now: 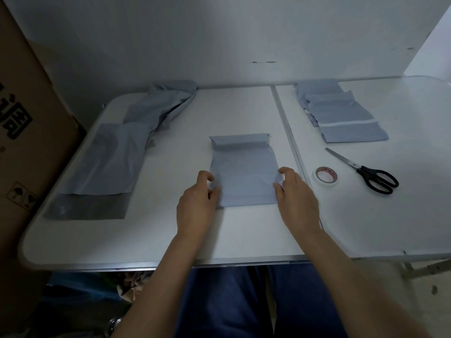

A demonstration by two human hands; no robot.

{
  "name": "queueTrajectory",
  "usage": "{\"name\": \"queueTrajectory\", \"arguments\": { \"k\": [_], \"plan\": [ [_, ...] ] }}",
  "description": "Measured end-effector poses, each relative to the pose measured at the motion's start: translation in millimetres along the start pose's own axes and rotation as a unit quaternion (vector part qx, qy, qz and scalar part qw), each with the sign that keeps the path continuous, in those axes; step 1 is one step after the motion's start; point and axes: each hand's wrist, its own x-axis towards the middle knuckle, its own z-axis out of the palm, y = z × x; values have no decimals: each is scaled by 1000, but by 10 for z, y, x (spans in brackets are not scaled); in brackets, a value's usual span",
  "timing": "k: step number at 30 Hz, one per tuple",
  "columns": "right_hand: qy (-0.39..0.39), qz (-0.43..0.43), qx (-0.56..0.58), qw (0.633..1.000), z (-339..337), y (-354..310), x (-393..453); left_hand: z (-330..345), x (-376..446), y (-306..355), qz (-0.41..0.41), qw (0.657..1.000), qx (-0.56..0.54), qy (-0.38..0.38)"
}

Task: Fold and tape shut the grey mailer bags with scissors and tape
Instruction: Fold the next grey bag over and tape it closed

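A grey mailer bag (244, 172) lies flat in the middle of the white table (219, 235), its far flap folded over. My left hand (197, 203) pinches the bag's near left edge between thumb and fingers. My right hand (296, 196) pinches the near right edge the same way. A roll of clear tape (326, 175) lies just right of the bag. Black-handled scissors (363, 170) lie further right, blades pointing away to the left.
A pile of unfolded grey mailers (127, 152) spreads over the table's left side. Folded mailers (339, 113) are stacked at the back right. A cardboard box (26, 132) stands against the left edge. A seam (285, 128) splits the tabletop.
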Motion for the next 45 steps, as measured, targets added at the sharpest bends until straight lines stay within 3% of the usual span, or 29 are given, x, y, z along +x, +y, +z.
{"name": "queueTrajectory", "arguments": {
  "k": [12,14,17,20,26,32,45],
  "plan": [
    [38,-3,-37,999,-28,-51,-27,8,-42,32,23,995,99,16],
    [38,-59,-29,997,-49,-179,-96,5,-42,42,25,994,101,15],
    [-26,-186,-1,982,24,-446,-271,11,-33,40,28,994,106,17],
    [-85,-221,-21,971,131,-585,-458,31,-48,29,51,992,112,29],
    [-167,-172,-88,967,115,-570,-579,77,-40,7,80,984,154,36],
    [-203,-130,-97,966,-17,-421,-662,125,-37,-15,121,971,198,64],
    [-185,2,-131,974,-298,-50,-719,132,-10,-24,109,974,190,60]
  ]
}}
